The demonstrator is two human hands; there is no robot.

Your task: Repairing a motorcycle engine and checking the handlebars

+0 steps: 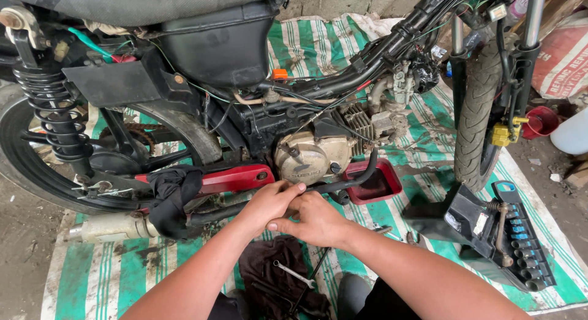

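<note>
Below the engine [312,158], at six o'clock, I see my left hand [266,203] and right hand [315,221] meet at a black lever [349,180] (grip unclear); a wrench [294,274] lies on the rag [275,277].

A black footrest bar [343,182] runs low under the engine [309,158]. Its right end curves up by a red tray [392,182].
</note>
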